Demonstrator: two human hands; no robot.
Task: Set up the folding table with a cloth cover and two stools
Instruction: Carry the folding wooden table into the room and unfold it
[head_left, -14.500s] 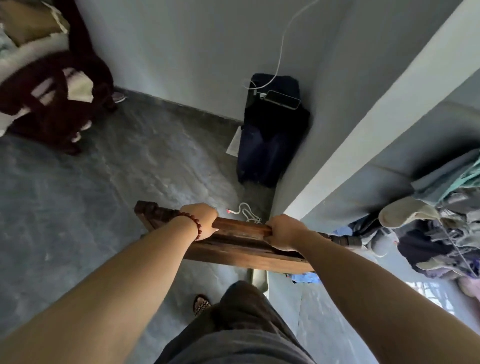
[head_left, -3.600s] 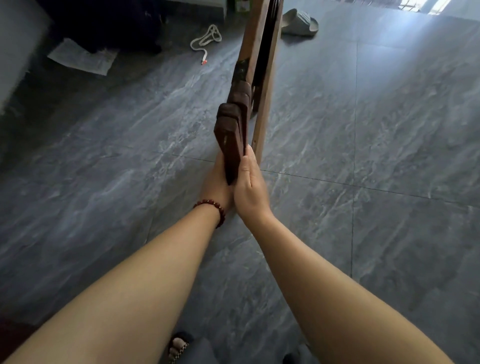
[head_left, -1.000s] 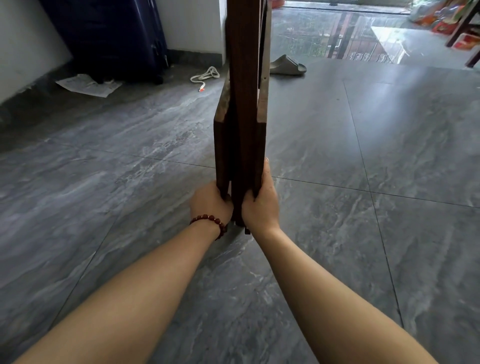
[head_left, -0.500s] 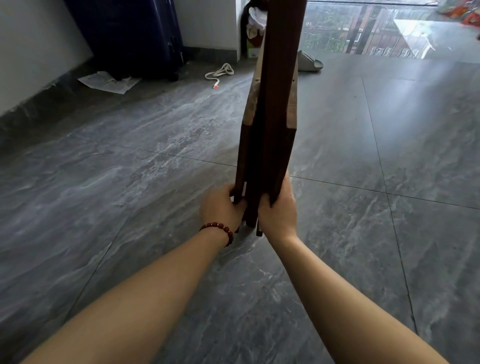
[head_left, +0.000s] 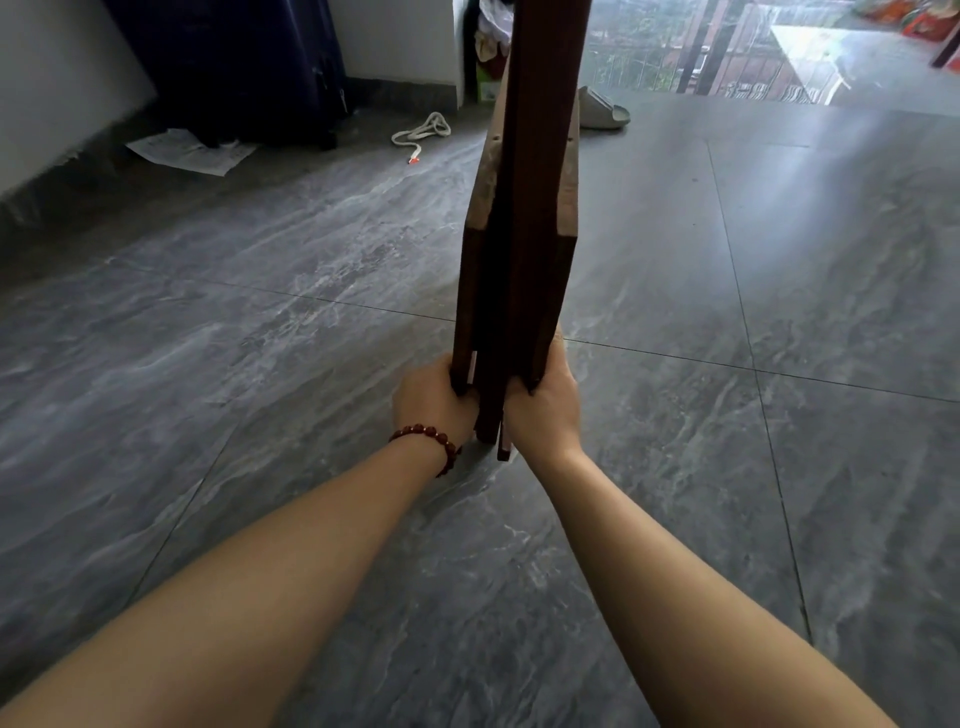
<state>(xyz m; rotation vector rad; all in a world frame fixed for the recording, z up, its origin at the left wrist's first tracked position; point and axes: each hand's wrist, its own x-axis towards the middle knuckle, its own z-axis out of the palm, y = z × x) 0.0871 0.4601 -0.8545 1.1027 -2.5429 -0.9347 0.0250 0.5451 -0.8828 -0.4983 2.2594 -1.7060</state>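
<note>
The folded dark wooden table (head_left: 524, 218) stands on end in front of me, seen edge-on, its top running out of the frame. Its lower end sits just above the grey tiled floor (head_left: 779, 415). My left hand (head_left: 435, 401), with a red bead bracelet at the wrist, grips the left outer leg at the bottom. My right hand (head_left: 545, 402) grips the right outer leg at the same height. The two outer legs stand slightly apart from the middle part. No cloth and no stools are in view.
A dark blue suitcase (head_left: 244, 67) stands against the white wall at the back left, with a sheet of paper (head_left: 192, 151) on the floor before it. A white cable (head_left: 423, 132) and a grey slipper (head_left: 602, 111) lie near the table's far side.
The camera has shifted a little and the table now leans slightly more to the right at the top. The outer legs have spread a bit at the bottom. Both hands keep their grip.
</note>
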